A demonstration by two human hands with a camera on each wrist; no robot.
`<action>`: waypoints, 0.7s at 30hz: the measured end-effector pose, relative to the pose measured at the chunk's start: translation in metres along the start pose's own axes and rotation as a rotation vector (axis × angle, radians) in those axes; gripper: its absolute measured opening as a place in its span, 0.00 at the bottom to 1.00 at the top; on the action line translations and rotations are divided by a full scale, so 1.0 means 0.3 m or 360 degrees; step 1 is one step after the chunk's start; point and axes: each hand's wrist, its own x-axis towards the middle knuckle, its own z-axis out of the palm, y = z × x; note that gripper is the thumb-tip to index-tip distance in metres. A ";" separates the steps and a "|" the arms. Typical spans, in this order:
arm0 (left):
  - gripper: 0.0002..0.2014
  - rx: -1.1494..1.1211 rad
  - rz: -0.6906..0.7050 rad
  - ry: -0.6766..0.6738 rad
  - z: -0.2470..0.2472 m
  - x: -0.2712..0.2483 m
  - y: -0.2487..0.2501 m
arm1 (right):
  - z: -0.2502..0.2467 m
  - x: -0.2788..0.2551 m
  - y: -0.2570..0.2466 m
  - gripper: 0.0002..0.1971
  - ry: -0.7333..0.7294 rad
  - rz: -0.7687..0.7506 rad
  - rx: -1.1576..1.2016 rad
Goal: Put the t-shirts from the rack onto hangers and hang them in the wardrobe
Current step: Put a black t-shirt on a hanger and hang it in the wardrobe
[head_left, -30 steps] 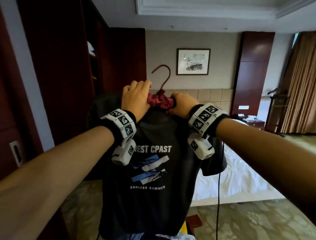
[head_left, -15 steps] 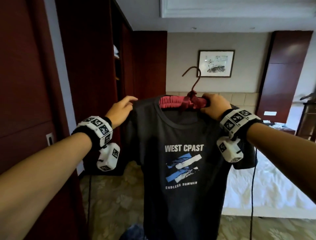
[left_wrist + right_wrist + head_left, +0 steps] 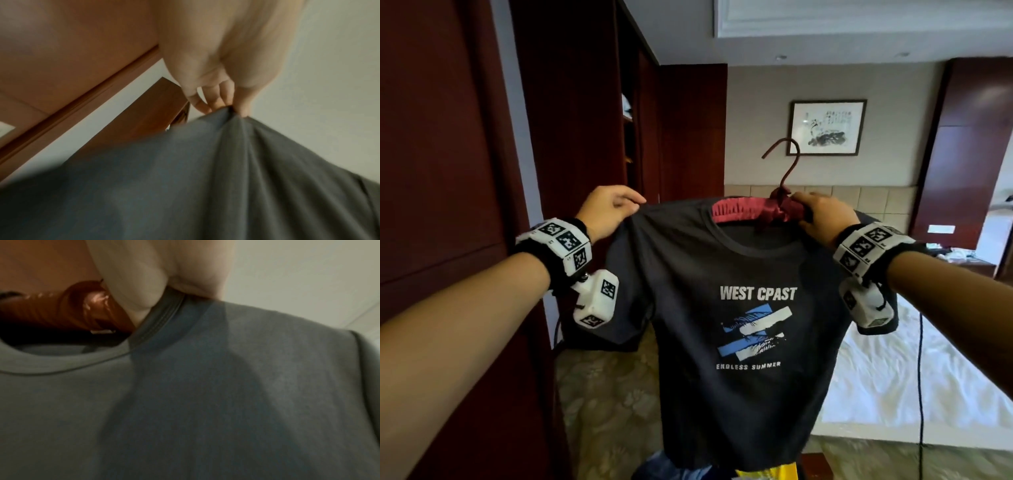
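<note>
T-shirt (image 3: 739,308) on hanger (image 3: 753,214) between left hand (image 3: 604,210) and right hand (image 3: 822,219) grips.

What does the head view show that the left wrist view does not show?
Only the head view shows the right hand gripping the red hanger, and the shirt's print. Only the left wrist view shows, from below, the fingers pinching a bunch of cloth. Both show the left hand holding the dark t-shirt at its shoulder.

one dark t-shirt (image 3: 739,342), one red hanger (image 3: 750,209), two hands, one framed picture (image 3: 827,127), one bed (image 3: 928,377)
</note>
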 end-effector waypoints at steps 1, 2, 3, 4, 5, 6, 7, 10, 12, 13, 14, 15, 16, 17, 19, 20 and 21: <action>0.09 0.0029 0.0009 -0.0011 0.001 0.002 0.001 | 0.001 0.002 -0.008 0.23 0.0000 -0.0006 0.0031; 0.08 0.0066 0.0035 -0.0019 0.008 0.003 0.002 | 0.003 0.004 -0.019 0.23 -0.0004 -0.0015 0.0055; 0.08 0.0094 0.0067 -0.0023 0.019 0.003 0.008 | 0.006 0.006 -0.029 0.23 -0.0009 -0.0025 0.0076; 0.08 0.0100 0.0102 -0.0039 0.031 0.001 0.020 | 0.009 0.007 -0.040 0.22 -0.0014 -0.0038 0.0093; 0.10 0.0085 0.0137 -0.0090 0.044 -0.003 0.038 | 0.014 0.008 -0.052 0.22 -0.0017 -0.0052 0.0106; 0.12 0.0074 0.0169 -0.0177 0.059 -0.006 0.058 | 0.019 0.008 -0.064 0.21 -0.0023 -0.0068 0.0115; 0.15 0.0110 0.0196 -0.0279 0.072 -0.009 0.076 | 0.025 0.009 -0.075 0.21 -0.0032 -0.0087 0.0126; 0.18 0.0404 0.0284 -0.0474 0.103 -0.012 0.111 | 0.032 0.013 -0.098 0.20 -0.0056 -0.0116 0.0132; 0.19 0.0431 0.0311 -0.0443 0.117 -0.009 0.120 | 0.034 0.015 -0.101 0.20 -0.0052 -0.0108 0.0140; 0.18 0.0408 0.0325 -0.0405 0.121 -0.006 0.121 | 0.034 0.017 -0.100 0.19 -0.0049 -0.0102 0.0147; 0.18 0.0386 0.0339 -0.0372 0.126 -0.003 0.123 | 0.035 0.017 -0.100 0.19 -0.0051 -0.0094 0.0150; 0.18 0.0366 0.0350 -0.0348 0.129 0.001 0.126 | 0.036 0.016 -0.100 0.19 -0.0053 -0.0088 0.0154; 0.17 0.0348 0.0358 -0.0332 0.134 0.006 0.131 | 0.036 0.016 -0.100 0.19 -0.0055 -0.0083 0.0158; 0.16 0.0327 0.0369 -0.0325 0.139 0.012 0.138 | 0.037 0.015 -0.100 0.19 -0.0059 -0.0081 0.0163; 0.15 0.0298 0.0402 -0.0325 0.150 0.024 0.153 | 0.040 0.012 -0.105 0.19 -0.0060 -0.0097 0.0157; 0.15 0.0311 0.0416 -0.0328 0.155 0.029 0.159 | 0.040 0.012 -0.106 0.19 -0.0058 -0.0106 0.0152; 0.15 0.0334 0.0421 -0.0333 0.162 0.033 0.164 | 0.040 0.012 -0.106 0.18 -0.0057 -0.0110 0.0154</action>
